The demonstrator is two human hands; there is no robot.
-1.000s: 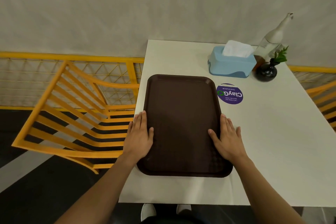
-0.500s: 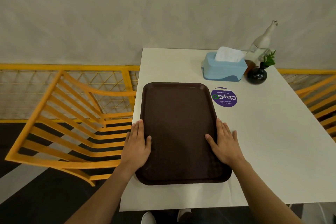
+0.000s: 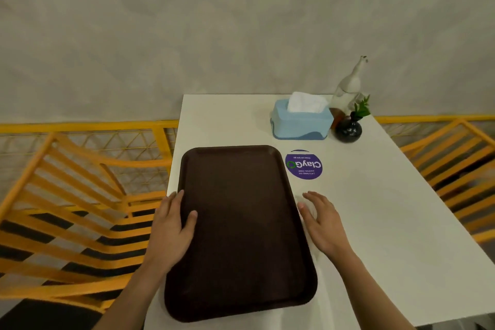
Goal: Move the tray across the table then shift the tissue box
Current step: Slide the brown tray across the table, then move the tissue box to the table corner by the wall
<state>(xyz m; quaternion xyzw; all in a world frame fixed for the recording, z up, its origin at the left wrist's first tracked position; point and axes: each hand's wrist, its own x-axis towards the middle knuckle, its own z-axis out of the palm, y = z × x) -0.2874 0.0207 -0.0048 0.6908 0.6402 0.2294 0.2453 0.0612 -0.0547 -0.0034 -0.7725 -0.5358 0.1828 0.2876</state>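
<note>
A dark brown tray [image 3: 241,222] lies lengthwise on the left side of the white table [image 3: 380,236], its near end over the front edge. My left hand [image 3: 172,225] grips the tray's left rim, with the thumb on top of the tray. My right hand [image 3: 321,222] hovers just right of the tray's right rim, fingers spread, holding nothing. A light blue tissue box [image 3: 300,123] with white tissue sticking out stands at the table's far side, beyond the tray's far right corner.
A round purple sticker [image 3: 304,165] lies flat between tray and tissue box. A small black vase [image 3: 348,130] with a green sprig and a pale bottle [image 3: 348,86] stand right of the box. Yellow slatted chairs [image 3: 67,209] [image 3: 455,163] flank the table.
My right hand has let go of the tray's right rim and moved slightly right. The left hand keeps its grip. The view has shifted, so the table appears farther right.
</note>
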